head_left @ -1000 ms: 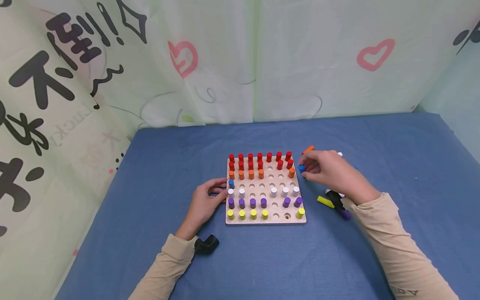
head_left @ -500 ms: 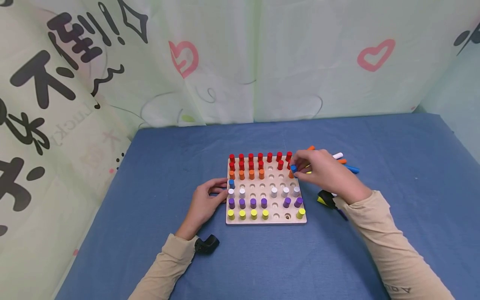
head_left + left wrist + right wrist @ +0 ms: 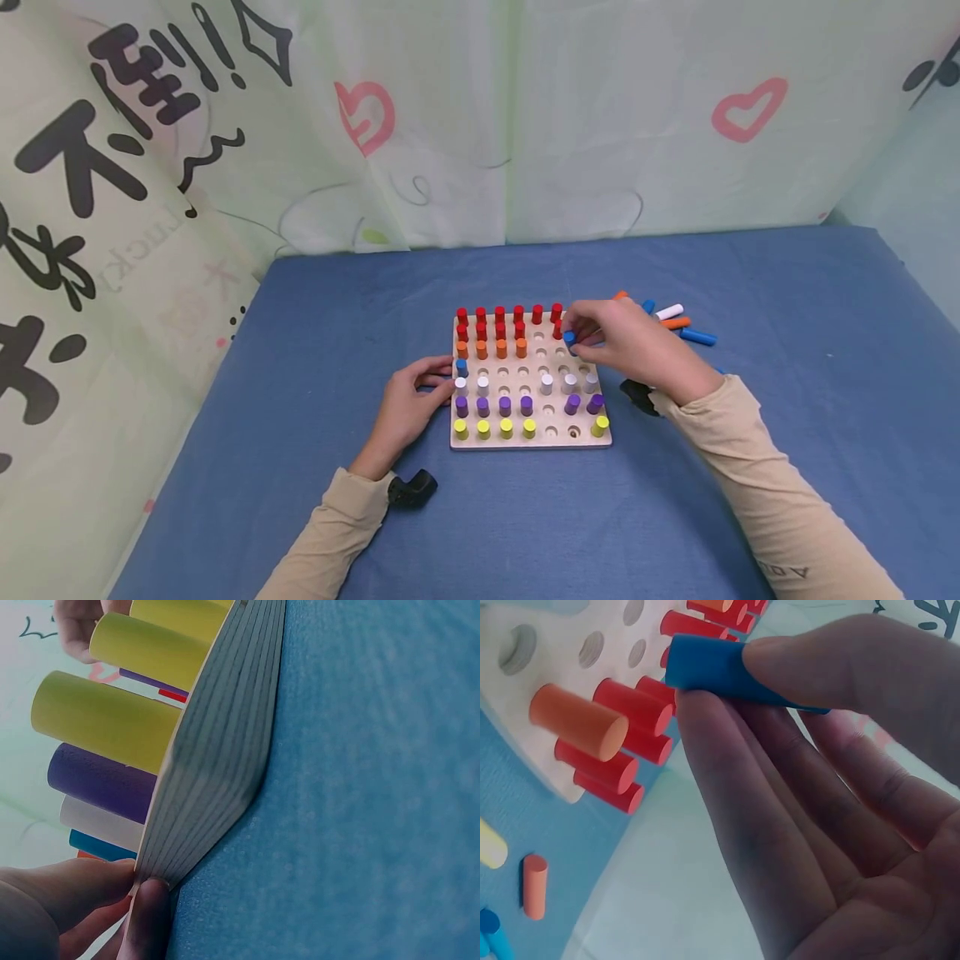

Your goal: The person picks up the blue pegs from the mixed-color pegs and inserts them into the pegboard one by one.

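A square wooden pegboard [image 3: 532, 443] lies on the blue cloth with rows of red, orange, blue, white, purple and yellow pegs. Its left edge is held by my left hand [image 3: 408, 408]; in the left wrist view the thumb [image 3: 82, 889] and a finger pinch the board's rim. Over the board's right part, my right hand [image 3: 626, 337] pinches a blue peg [image 3: 569, 338] between thumb and fingers. The right wrist view has this blue peg [image 3: 705, 667] clear of the holes, near an orange peg [image 3: 577, 720] standing in the board. The hand hides some right-side pegs in the head view.
Loose pegs lie right of the board, among them a white peg [image 3: 669, 312], an orange peg [image 3: 677, 322] and a blue peg [image 3: 697, 337]. A printed curtain [image 3: 450, 125] hangs behind the blue-covered table [image 3: 360, 308].
My right hand has carried the blue peg leftward from beside the board to over its right part. The left hand stays at the board's left edge.
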`<state>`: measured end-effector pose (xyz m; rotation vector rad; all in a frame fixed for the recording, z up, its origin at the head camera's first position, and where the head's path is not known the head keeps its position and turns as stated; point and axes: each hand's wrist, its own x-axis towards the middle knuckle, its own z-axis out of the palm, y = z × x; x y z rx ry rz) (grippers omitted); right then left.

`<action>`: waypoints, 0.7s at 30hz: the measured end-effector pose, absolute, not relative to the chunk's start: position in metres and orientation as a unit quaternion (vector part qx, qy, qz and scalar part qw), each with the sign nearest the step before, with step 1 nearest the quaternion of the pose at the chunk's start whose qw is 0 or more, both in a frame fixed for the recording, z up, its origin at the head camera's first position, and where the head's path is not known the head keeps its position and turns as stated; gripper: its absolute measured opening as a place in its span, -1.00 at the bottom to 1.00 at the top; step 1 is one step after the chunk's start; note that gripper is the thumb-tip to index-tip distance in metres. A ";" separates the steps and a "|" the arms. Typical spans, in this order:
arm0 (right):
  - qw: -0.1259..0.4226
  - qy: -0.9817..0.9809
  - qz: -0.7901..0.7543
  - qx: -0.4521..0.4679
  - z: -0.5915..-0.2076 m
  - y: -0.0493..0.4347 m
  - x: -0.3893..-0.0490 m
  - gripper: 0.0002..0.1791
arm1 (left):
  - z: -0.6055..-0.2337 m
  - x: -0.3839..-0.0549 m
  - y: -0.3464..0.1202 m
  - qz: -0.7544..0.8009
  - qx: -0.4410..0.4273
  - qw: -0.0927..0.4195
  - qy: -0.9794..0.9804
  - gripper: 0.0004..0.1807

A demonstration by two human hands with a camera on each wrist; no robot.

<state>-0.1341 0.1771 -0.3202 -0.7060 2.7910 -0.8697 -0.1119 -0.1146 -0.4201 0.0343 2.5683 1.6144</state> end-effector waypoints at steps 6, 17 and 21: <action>0.071 0.920 -0.295 -0.249 -0.319 0.171 -0.136 -0.86 | -0.420 -0.111 -0.115 0.529 0.015 0.051 0.847 -0.59; 0.075 0.918 -0.289 -0.259 -0.318 0.157 -0.140 -0.81 | -0.419 -0.111 -0.114 0.529 0.010 0.053 0.847 -0.60; 0.077 0.920 -0.287 -0.256 -0.318 0.151 -0.142 -0.81 | -0.419 -0.111 -0.115 0.529 0.009 0.055 0.847 -0.60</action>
